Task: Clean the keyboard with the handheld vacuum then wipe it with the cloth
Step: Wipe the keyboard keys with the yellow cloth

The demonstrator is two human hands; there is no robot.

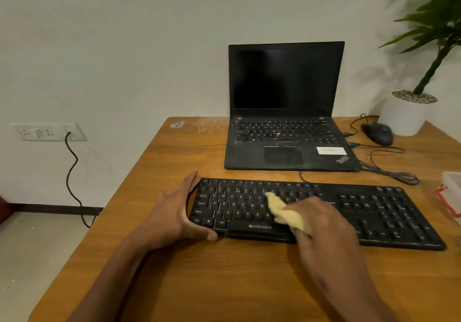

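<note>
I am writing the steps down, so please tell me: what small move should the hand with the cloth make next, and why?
Probably slide the cloth rightward along the keyboard. The right hand holds it over the middle letter keys, the number pad side lies uncovered, and the left hand grips the left end, steadying it.

Pale wall (124, 34) — wooden desk (174, 159).
</note>
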